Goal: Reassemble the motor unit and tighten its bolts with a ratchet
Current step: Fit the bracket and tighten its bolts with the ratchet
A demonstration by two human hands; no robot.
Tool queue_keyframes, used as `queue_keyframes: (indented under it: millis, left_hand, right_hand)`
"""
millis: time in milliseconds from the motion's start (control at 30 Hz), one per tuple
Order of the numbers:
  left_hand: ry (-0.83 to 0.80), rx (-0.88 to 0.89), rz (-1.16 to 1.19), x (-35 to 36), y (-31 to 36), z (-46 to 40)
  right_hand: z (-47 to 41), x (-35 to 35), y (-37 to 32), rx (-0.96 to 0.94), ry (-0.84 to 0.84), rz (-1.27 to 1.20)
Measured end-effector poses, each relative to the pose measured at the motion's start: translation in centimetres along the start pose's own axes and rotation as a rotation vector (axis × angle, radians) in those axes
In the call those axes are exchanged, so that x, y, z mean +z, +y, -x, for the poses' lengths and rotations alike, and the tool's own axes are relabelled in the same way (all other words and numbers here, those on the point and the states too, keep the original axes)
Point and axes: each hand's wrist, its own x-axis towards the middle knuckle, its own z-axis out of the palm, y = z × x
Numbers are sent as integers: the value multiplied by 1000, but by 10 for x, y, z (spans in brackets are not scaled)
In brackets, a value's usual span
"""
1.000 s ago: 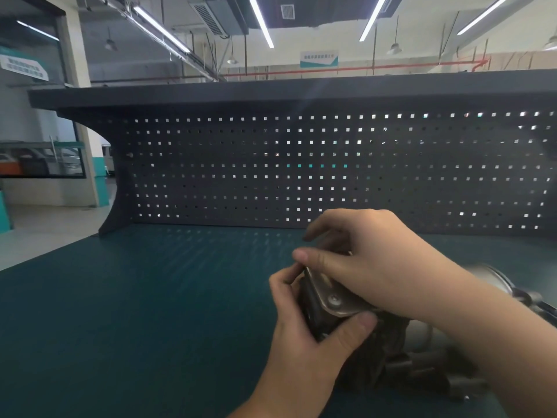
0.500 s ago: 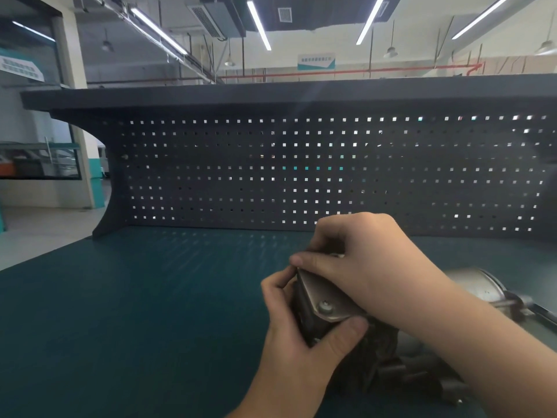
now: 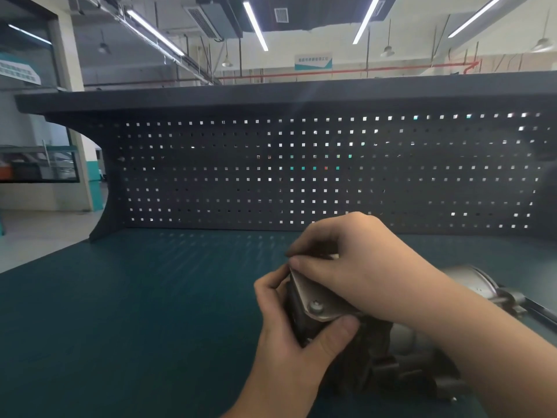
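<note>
Motor unit [image 3: 373, 354] lying on teal workbench [image 3: 135, 312], in front of dark pegboard [image 3: 271, 176]. Left hand [image 3: 289, 342] curled round its near end, thumb just under a bolt [image 3: 315, 304]. Right hand [image 3: 355, 267] pinching grey cover plate [image 3: 313, 294] at top edge.

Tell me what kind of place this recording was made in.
Probably an industrial workshop or training hall: a teal-topped workbench backed by a dark perforated metal pegboard, long ceiling strip lights beside exposed ducting, and a red pipe along the far wall.
</note>
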Motion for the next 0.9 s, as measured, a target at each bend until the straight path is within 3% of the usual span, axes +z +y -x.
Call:
queue_keyframes:
  millis: [167,333,500,633,800,900]
  left_hand:
    - [7,5,1,2,1,0]
    - [10,-4,-1,1,0,0]
    - [14,0,-4,1,0,0]
    - [6,3,-4,1,1,0]
    - [18,1,-8,2,2,1]
    - [8,-2,-4,2,3,1]
  right_hand:
    - [2,8,-3,75,114,-36]
    - [4,5,-1,115,59,-69]
    - [6,11,-5,93,143,55]
    - [4,7,-2,98,52,5]
    - [3,13,-4,113,134,126]
    - [3,11,-1,72,105,29]
